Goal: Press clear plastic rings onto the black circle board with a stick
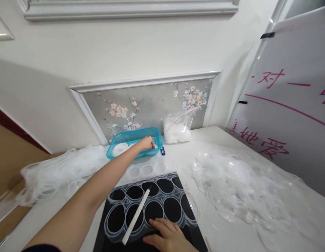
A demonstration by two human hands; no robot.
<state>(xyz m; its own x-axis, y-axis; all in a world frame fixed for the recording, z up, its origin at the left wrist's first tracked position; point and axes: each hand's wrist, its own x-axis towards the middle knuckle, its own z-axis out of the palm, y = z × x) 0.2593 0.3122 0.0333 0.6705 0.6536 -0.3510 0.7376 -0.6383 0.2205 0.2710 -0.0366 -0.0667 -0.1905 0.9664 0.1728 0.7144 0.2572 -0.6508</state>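
Observation:
My left hand (148, 143) reaches into a blue plastic basket (134, 134) at the back of the table. Its fingers curl downward, and whatever they grip is hidden. White round pieces (120, 149) lie inside the basket, left of that hand. Near me, my right hand (169, 235) rests flat with fingers spread on the lower part of a black board (110, 245). Over the board lies a clear plastic sheet (143, 199) with rows of large round holes. A slim white tool (136, 216) with a dark pointed tip lies slanted across the sheet, apart from my right hand.
A heap of clear cut-out plastic (238, 178) covers the table's right side. More cut plastic sheets (70, 164) pile up at the left. A zip bag of white pieces (178, 129) leans against the wall. A sheet with pink writing (283, 105) hangs at right.

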